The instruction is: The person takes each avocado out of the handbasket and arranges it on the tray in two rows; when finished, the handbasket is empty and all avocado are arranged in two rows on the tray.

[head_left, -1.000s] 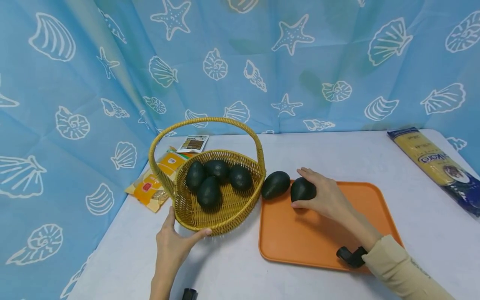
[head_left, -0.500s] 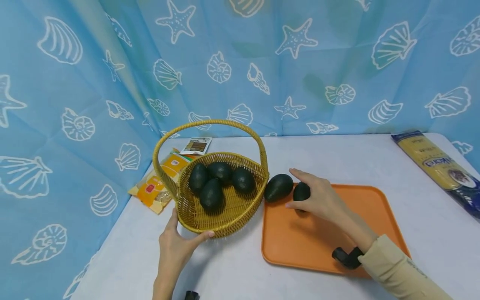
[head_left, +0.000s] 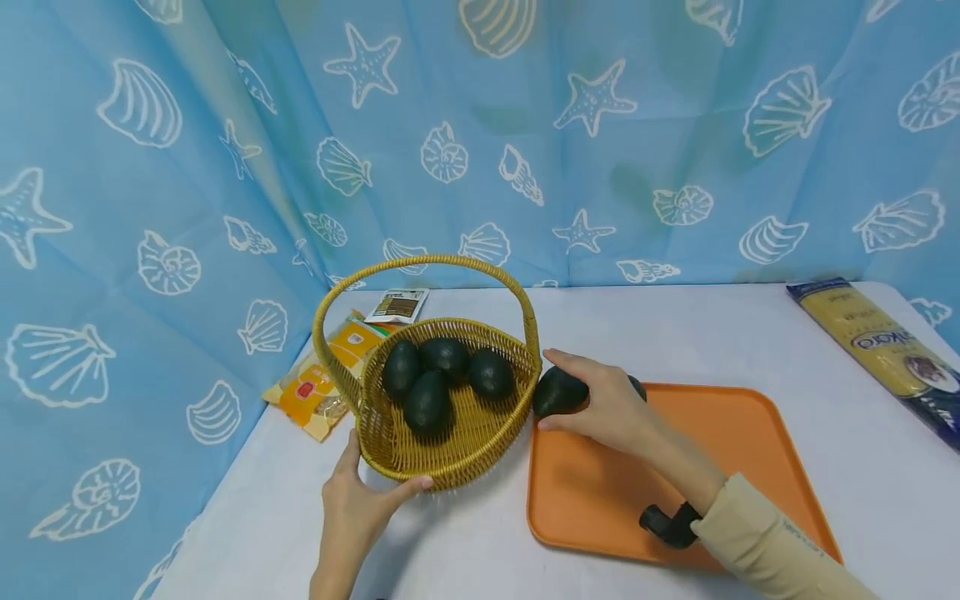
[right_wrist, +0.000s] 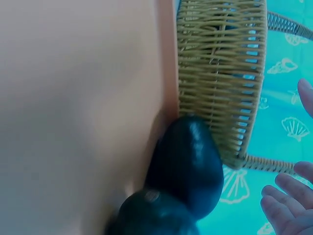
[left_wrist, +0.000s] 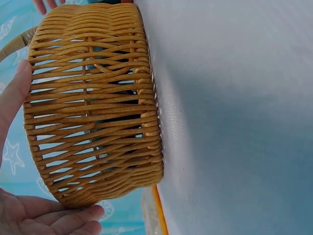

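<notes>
My left hand (head_left: 356,504) grips a wicker basket (head_left: 472,433) at its near left side, thumb at the front rim, fingers along the wall. Several dark green avocados (head_left: 427,404) lie in the basket, beneath its arched handle. Just right of the basket, an avocado (head_left: 557,393) rests at the far left corner of an orange tray (head_left: 675,492). My right hand (head_left: 611,408) is over it, thumb and fingers spread to either side; the right wrist view shows those fingers apart from the avocado (right_wrist: 190,166). A second avocado (right_wrist: 151,215) lies beside it, mostly hidden by my hand in the head view.
Behind the basket on the left lie an orange-and-yellow food packet (head_left: 311,392) and a small white-and-brown sachet (head_left: 399,306). A long blue-and-yellow bag (head_left: 877,350) lies at the far right. A blue shell-print curtain (head_left: 600,167) hangs behind the white table (head_left: 675,325).
My right hand has moved left, from around the avocado on the tray to over the one beside the basket, leaving the first in place. The left hand stays on the basket.
</notes>
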`<state>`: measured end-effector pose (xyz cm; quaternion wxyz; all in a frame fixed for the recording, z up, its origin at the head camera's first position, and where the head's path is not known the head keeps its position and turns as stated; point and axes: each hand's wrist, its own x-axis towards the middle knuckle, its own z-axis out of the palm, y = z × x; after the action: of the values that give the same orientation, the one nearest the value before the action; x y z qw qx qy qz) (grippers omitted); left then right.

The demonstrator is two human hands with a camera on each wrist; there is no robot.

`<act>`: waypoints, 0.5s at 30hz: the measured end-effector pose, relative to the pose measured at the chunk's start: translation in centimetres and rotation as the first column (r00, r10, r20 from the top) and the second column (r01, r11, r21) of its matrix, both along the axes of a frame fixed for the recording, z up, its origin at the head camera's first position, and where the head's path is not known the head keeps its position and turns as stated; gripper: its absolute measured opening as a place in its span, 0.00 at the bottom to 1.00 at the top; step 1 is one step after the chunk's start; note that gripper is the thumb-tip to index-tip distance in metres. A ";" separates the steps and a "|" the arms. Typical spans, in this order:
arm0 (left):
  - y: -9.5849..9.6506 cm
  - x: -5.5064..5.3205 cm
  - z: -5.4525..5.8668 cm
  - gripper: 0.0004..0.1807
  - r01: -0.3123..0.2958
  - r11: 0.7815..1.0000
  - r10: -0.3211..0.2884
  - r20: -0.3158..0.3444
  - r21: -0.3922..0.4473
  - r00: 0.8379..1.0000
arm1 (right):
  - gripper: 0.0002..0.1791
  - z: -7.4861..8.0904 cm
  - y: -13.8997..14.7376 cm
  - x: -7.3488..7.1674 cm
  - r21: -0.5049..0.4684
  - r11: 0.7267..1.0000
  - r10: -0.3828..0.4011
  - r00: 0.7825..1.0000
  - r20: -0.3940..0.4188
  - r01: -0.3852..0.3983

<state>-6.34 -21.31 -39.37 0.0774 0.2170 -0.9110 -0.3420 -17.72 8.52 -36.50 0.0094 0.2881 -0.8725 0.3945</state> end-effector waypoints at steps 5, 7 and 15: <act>0.1 0.1 -0.2 0.69 0.001 1.000 -0.001 0.001 -0.008 1.000 | 0.48 0.0 -1.0 0.2 0.004 1.000 -0.010 1.000 -0.012 0.010; 0.1 0.0 -0.2 0.69 0.003 1.000 -0.003 0.000 -0.009 1.000 | 0.46 0.1 -1.2 0.4 -0.009 0.999 -0.040 0.998 -0.040 0.040; 0.1 0.0 -0.1 0.69 -0.008 1.000 0.008 -0.018 -0.004 1.000 | 0.44 1.4 -2.8 1.0 -0.049 0.998 -0.035 0.996 -0.079 0.031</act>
<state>-6.35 -21.24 -39.46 0.0875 0.2175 -0.9101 -0.3417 -16.74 5.73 -35.09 0.0577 0.2889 -0.8664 0.4031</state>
